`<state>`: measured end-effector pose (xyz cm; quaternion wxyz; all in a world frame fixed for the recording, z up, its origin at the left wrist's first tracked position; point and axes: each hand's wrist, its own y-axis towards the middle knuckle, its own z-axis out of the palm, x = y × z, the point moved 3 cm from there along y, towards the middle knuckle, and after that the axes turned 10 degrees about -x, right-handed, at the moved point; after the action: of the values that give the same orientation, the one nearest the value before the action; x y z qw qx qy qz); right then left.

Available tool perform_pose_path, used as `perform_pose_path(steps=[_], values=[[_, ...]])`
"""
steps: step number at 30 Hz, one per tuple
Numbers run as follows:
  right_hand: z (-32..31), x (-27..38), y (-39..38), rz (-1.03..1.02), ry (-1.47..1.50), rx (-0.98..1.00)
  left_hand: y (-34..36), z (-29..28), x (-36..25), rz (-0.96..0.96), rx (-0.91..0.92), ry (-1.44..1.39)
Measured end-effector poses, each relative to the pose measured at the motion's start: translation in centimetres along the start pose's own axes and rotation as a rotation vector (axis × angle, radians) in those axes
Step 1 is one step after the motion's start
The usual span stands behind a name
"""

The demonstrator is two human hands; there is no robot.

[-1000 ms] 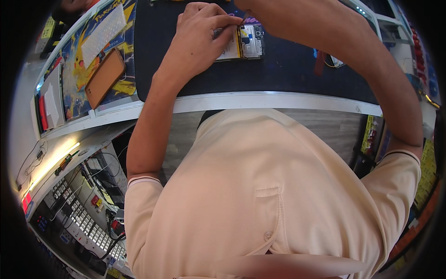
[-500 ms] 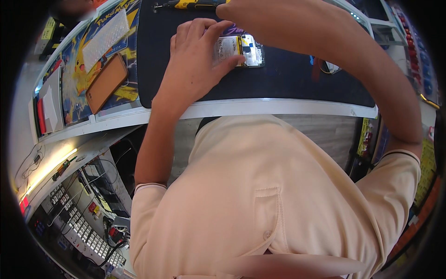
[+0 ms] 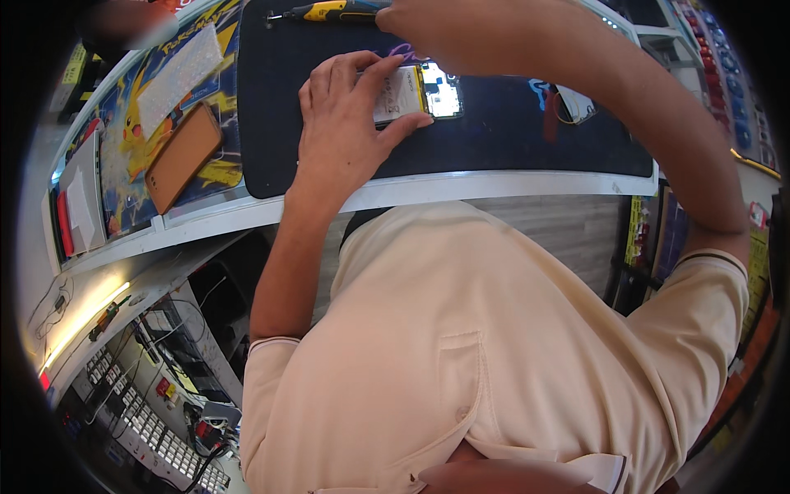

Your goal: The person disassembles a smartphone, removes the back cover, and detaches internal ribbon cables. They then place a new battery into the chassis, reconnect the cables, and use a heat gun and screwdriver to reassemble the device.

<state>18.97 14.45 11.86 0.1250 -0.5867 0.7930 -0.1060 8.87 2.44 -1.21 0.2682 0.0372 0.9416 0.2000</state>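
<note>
An opened phone [image 3: 443, 92] lies on a black mat [image 3: 329, 165], its silvery battery [image 3: 401, 93] and brightly lit inner board exposed. My left hand [image 3: 346, 99] grips its left part, thumb on the near edge and fingers along the far edge. The hand covers the phone's left end. Across the top of the view comes my right arm, with my right hand [image 3: 405, 20] bent down at the upper edge and its fingers mostly hidden. Right beside it is a yellow-and-black pen-shaped tool [image 3: 337, 10] with a thin metal tip pointing left; I cannot tell whether the hand holds it.
To the left, a brown phone case [image 3: 185, 156] and bubble wrap [image 3: 181, 78] lie on a cartoon-printed mat. A whitish part with a thin cable [image 3: 576, 105] lies right of the phone. The white table edge [image 3: 461, 185] runs in front of my body.
The view has shifted slightly. My left hand still grips the phone, and my right hand stays by the yellow-and-black tool. The phone's inner board looks brighter.
</note>
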Motion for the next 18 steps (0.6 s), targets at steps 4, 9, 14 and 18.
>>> perform_pose_path(steps=[4, 9, 14, 18], values=[[-0.1, -0.2, 0.6, -0.067, 0.088, -0.069, 0.0, 0.0, 0.0, 0.006, -0.020, -0.010], [0.0, -0.2, 0.5, -0.013, 0.105, 0.007, 0.0, 0.0, 0.1, 0.007, -0.021, -0.027], [-1.0, -0.4, -0.2, 0.179, 0.169, 0.206, 0.1, 0.0, 0.1, 0.011, -0.016, -0.022], [-1.3, 0.1, 0.0, 0.064, 0.176, 0.115, 0.1, 0.0, 0.1, 0.008, -0.020, -0.028]])
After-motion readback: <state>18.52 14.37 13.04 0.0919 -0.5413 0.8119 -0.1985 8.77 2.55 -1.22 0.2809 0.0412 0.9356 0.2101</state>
